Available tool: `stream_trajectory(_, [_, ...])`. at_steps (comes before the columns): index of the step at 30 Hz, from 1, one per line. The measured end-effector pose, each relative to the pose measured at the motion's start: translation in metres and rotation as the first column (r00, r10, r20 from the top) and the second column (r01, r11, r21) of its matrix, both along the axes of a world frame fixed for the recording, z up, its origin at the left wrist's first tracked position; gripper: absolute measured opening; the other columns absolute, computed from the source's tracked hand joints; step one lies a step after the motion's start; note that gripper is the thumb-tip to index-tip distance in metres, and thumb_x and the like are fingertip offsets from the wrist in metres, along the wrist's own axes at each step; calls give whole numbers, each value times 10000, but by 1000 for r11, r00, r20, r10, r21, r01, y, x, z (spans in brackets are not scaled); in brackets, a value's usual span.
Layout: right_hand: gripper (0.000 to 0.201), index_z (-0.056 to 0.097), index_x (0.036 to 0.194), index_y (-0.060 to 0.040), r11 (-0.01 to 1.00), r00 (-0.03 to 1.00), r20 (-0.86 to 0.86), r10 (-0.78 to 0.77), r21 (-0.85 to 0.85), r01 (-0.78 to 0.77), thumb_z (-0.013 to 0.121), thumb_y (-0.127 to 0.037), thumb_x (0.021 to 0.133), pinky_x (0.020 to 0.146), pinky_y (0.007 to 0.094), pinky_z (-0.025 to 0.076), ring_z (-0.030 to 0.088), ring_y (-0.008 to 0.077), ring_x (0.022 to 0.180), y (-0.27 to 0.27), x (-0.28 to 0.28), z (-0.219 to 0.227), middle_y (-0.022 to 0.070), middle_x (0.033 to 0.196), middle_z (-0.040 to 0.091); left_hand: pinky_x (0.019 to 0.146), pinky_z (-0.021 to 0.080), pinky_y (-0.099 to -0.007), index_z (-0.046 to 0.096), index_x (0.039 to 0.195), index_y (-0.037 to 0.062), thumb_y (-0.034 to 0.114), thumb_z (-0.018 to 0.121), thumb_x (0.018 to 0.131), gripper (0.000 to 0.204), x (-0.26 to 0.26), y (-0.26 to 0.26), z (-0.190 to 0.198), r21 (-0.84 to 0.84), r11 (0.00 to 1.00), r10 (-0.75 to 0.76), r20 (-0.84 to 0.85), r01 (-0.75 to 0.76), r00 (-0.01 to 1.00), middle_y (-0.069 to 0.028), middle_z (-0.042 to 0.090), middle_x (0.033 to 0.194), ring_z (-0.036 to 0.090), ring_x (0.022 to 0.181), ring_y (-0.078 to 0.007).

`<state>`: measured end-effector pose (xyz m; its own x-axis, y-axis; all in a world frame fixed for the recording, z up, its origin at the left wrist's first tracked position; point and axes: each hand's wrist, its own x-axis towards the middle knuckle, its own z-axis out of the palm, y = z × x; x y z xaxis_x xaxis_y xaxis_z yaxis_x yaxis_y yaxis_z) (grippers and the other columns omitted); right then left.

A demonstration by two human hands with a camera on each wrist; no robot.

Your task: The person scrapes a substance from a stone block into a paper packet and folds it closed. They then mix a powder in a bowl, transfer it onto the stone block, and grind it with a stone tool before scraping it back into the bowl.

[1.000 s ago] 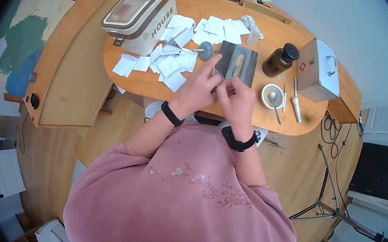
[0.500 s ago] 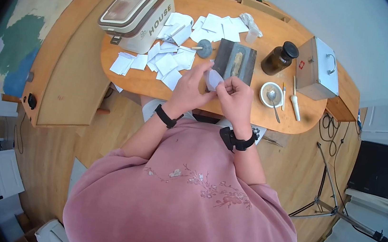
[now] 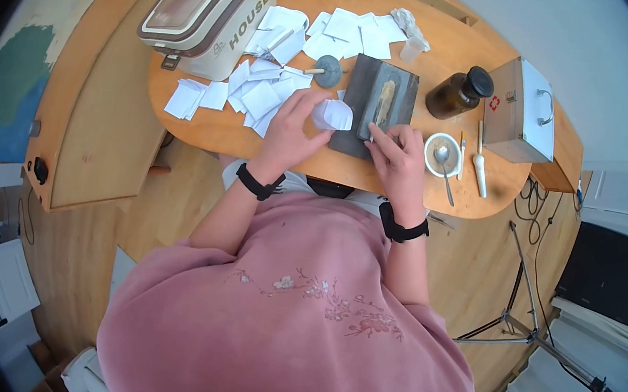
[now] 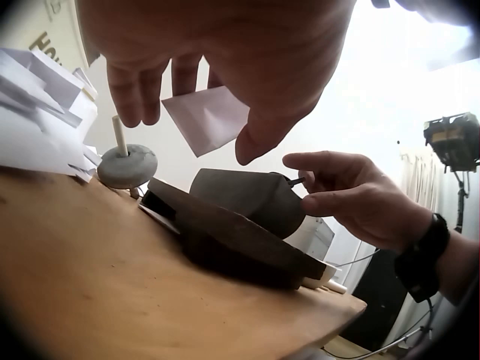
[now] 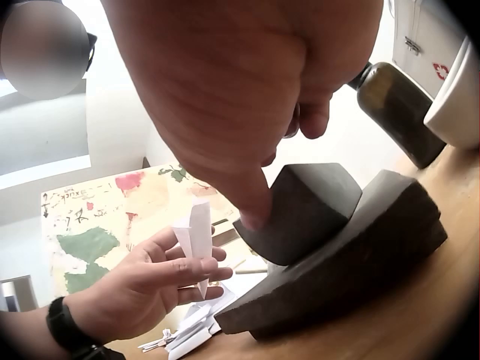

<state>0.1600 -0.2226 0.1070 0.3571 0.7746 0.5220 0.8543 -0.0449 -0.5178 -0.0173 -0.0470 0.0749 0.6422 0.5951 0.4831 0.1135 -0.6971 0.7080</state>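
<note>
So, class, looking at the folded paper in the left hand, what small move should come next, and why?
Probably bring the left hand with its folded paper close beside the dark block: tan stuff lies in the block's hollow, the right hand is at the block's near end, and the paper hangs apart from it.

Bright and evenly lit in the head view, with soft, faint shadows on the tabletop [image 3: 205, 128]; bowed by a wide-angle lens and ringed in black. Washed out to near white at upper right in the left wrist view, with the left fingers [image 4: 129, 97] dark against the glare and deep shadow under a slanted slab [image 4: 225, 228]. Pale and overexposed behind the shaded right fingers [image 5: 315, 121] in the right wrist view; smoothly blurred over a person's head [image 5: 43, 49], darkened at the corners.
</note>
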Motion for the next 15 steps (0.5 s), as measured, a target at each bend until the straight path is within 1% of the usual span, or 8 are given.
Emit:
stream_trajectory(3, [333, 860, 1148, -90, 1000, 1000, 5, 14, -10, -14, 911, -44, 822, 817, 436, 522, 583, 293, 887, 8, 3, -4, 55, 928, 626, 1044, 587, -469, 679, 1400, 60, 76, 889, 827, 610, -2, 1, 2, -30, 1000, -6, -16, 5, 1000, -159, 703, 1343, 699, 1240, -405])
stream_trajectory(5, [278, 861, 1117, -73, 997, 999, -34, 31, 65, -28, 898, -23, 846, 771, 426, 522, 600, 310, 844, 10, 6, -1, 63, 877, 634, 1041, 588, -466, 678, 1400, 55, 79, 890, 831, 608, -4, 2, 3, -35, 999, -6, -25, 5, 1000, -160, 702, 1345, 701, 1238, -405])
stream_trajectory(6, [278, 861, 1117, -73, 998, 999, -37, 32, 62, -30, 898, -23, 846, 771, 426, 522, 600, 310, 844, 12, 8, 1, 63, 877, 634, 1035, 591, -464, 675, 1401, 55, 80, 888, 837, 603, -5, 2, 3, -47, 999, -2, -22, 1, 1000, -161, 703, 1343, 704, 1234, -403])
stream_trajectory(8, [183, 843, 1112, -30, 994, 977, -215, -11, 107, 35, 862, -19, 931, 720, 377, 530, 643, 257, 768, 13, 12, 5, 78, 833, 685, 1029, 593, -463, 673, 1402, 56, 81, 886, 843, 599, -5, 3, 1, -64, 998, 2, -19, -3, 1000, -162, 703, 1341, 707, 1229, -401])
stream_trajectory(9, [183, 843, 1112, -30, 994, 976, -216, -14, 99, 36, 862, -19, 931, 720, 377, 530, 643, 257, 768, 14, 14, 6, 78, 833, 685, 1026, 593, -462, 668, 1406, 57, 82, 887, 848, 600, -5, 2, 0, -77, 997, 11, -20, -12, 1000, -163, 702, 1343, 707, 1232, -399])
stream_trajectory(11, [89, 809, 1083, 20, 987, 865, -497, -68, 94, 131, 810, -40, 1017, 690, 328, 533, 667, 175, 721, 20, 20, 8, 89, 824, 742, 1024, 594, -462, 662, 1410, 59, 84, 888, 853, 602, -5, 3, -3, -96, 995, 18, -20, -20, 1000, -163, 701, 1345, 707, 1234, -397])
stream_trajectory(12, [116, 789, 1065, 38, 986, 832, -553, -44, 110, 125, 785, -77, 1058, 704, 297, 533, 659, 116, 730, 24, 25, 8, 76, 837, 770, 1023, 593, -463, 657, 1414, 61, 86, 889, 855, 605, -4, 3, -4, -94, 995, 13, -21, -15, 1000, -163, 700, 1348, 706, 1235, -397])
stream_trajectory(15, [136, 779, 1061, 41, 989, 794, -604, -63, 71, 132, 786, -94, 1062, 700, 301, 533, 662, 119, 734, 39, 42, 12, 65, 833, 768, 1023, 593, -465, 651, 1418, 62, 90, 892, 858, 610, -2, 4, -6, -94, 996, 5, -24, -7, 1000, -163, 698, 1353, 704, 1237, -397])
